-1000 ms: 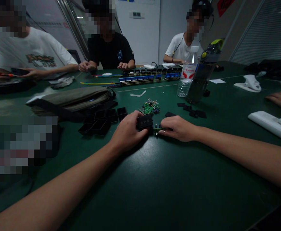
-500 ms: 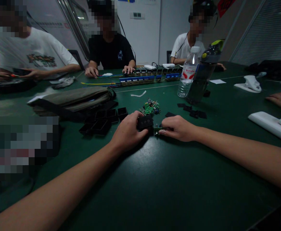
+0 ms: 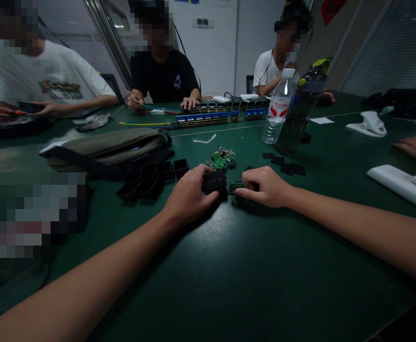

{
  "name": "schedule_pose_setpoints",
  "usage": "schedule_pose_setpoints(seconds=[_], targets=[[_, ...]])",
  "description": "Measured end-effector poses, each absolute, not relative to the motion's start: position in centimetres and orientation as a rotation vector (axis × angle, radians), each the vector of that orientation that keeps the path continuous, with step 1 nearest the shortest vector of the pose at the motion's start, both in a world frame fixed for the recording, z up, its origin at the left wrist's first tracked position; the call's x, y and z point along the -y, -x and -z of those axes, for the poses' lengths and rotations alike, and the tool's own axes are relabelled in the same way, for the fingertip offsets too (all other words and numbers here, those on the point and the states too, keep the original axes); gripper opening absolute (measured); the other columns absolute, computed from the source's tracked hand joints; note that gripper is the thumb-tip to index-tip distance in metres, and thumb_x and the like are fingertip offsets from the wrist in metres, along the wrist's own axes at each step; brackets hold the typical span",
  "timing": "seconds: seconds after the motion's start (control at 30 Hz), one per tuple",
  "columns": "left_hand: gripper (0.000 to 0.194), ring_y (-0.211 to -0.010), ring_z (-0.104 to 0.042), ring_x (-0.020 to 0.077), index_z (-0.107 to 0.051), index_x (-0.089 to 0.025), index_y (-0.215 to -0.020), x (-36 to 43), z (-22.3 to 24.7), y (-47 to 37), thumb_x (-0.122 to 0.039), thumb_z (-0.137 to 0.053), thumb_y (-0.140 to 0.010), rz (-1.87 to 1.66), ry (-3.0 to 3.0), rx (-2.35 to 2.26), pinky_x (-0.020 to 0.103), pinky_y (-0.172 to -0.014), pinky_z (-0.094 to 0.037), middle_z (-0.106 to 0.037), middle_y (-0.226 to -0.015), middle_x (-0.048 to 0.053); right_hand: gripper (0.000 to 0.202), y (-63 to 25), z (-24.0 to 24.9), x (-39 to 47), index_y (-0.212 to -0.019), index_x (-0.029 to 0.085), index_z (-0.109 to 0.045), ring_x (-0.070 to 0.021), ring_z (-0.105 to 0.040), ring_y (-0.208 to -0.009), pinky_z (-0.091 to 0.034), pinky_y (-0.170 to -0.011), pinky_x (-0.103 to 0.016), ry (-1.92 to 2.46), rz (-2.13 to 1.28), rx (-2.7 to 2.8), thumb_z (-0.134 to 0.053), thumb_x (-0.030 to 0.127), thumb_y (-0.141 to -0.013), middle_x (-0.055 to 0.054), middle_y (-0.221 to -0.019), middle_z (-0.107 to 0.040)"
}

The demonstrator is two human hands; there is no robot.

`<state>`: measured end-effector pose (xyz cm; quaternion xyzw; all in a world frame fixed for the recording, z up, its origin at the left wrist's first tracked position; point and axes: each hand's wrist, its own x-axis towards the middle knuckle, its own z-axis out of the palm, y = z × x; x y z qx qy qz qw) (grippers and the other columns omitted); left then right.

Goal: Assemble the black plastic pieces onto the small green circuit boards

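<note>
My left hand (image 3: 190, 194) grips a small black box (image 3: 215, 181) with lettering on its side. Just to the right, my right hand (image 3: 267, 187) pinches a small green circuit board (image 3: 238, 187), whose face is turned toward me; a narrow gap parts it from the box. Behind my left hand lies a pile of green boards with wires (image 3: 222, 159). Several open black boxes (image 3: 150, 187) stand to the left, and small flat black pieces (image 3: 287, 165) lie beyond my right hand.
A grey-green bag (image 3: 111, 147) lies at the left. A clear water bottle (image 3: 278, 111) and a dark bottle (image 3: 298, 114) stand beyond my right hand. Blue modules (image 3: 204, 117) line the far side, where people sit. White devices (image 3: 402, 187) lie at the right.
The circuit board in my right hand has turned, showing more of its face. My left hand and the black box have barely moved. Across the table, a person has raised an arm.
</note>
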<state>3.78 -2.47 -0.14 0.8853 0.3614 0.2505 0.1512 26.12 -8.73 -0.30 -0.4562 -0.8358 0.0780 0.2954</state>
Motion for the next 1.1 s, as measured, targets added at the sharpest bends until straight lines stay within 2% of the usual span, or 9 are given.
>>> schedule_pose_setpoints(seconds=[0.1, 0.3, 0.53, 0.7, 0.83, 1.1], targets=[[0.034, -0.089, -0.062, 0.0236, -0.054, -0.018, -0.104, 2.46, 0.14, -3.8, -0.028, -0.065, -0.073, -0.717, -2.542, -1.044, 0.037, -0.077, -0.05, -0.065, -0.099, 0.008, 0.039, -26.16, 0.33, 8.82, -0.067, 0.019, -0.043, -0.0087, -0.038, -0.055, -0.027, -0.057, -0.024, 1.228, -0.238, 2.151, -0.057, 0.049, -0.087, 0.005, -0.06, -0.044], [0.034, -0.088, -0.061, 0.0235, -0.054, -0.019, -0.103, 2.49, 0.12, -3.83, -0.028, -0.065, -0.072, -0.717, -2.534, -1.042, 0.038, -0.076, -0.05, -0.065, -0.098, 0.009, 0.028, -26.25, 0.39, 8.94, -0.09, 0.017, -0.051, -0.0097, -0.044, -0.06, -0.034, -0.058, -0.024, 1.187, -0.281, 2.096, -0.061, 0.043, -0.085, 0.003, -0.07, -0.05], [0.035, -0.087, -0.061, 0.0233, -0.054, -0.018, -0.104, 2.39, 0.24, -3.77, -0.029, -0.065, -0.073, -0.722, -2.527, -1.031, 0.038, -0.075, -0.05, -0.065, -0.098, 0.009, 0.023, -26.29, 0.46, 8.92, -0.102, 0.015, -0.059, -0.0147, -0.057, -0.079, -0.045, -0.072, -0.028, 1.103, -0.219, 2.159, -0.057, 0.031, -0.087, -0.004, -0.089, -0.064], [0.034, -0.087, -0.061, 0.0228, -0.054, -0.018, -0.104, 2.44, 0.15, -3.78, -0.029, -0.065, -0.073, -0.712, -2.537, -1.028, 0.037, -0.076, -0.05, -0.065, -0.098, 0.009, 0.027, -26.37, 0.56, 8.88, -0.111, 0.015, -0.061, -0.0168, -0.061, -0.09, -0.049, -0.081, -0.032, 1.02, -0.194, 2.211, -0.055, 0.022, -0.086, -0.008, -0.105, -0.067], [0.034, -0.087, -0.061, 0.0229, -0.054, -0.019, -0.104, 2.46, 0.16, -3.79, -0.029, -0.064, -0.074, -0.72, -2.547, -1.03, 0.037, -0.076, -0.05, -0.065, -0.098, 0.008, 0.028, -26.45, 0.65, 8.76, -0.111, 0.016, -0.064, -0.0181, -0.062, -0.098, -0.049, -0.086, -0.035, 0.953, -0.193, 2.234, -0.052, 0.016, -0.086, -0.009, -0.106, -0.067], [0.035, -0.088, -0.062, 0.0233, -0.054, -0.019, -0.104, 2.42, 0.26, -3.72, -0.03, -0.065, -0.074, -0.721, -2.548, -1.026, 0.037, -0.077, -0.05, -0.065, -0.099, 0.008, 0.022, -26.44, 0.53, 8.75, -0.104, 0.015, -0.068, -0.0177, -0.062, -0.091, -0.051, -0.081, -0.034, 0.953, -0.16, 2.25, -0.055, 0.015, -0.086, -0.008, -0.099, -0.066]])
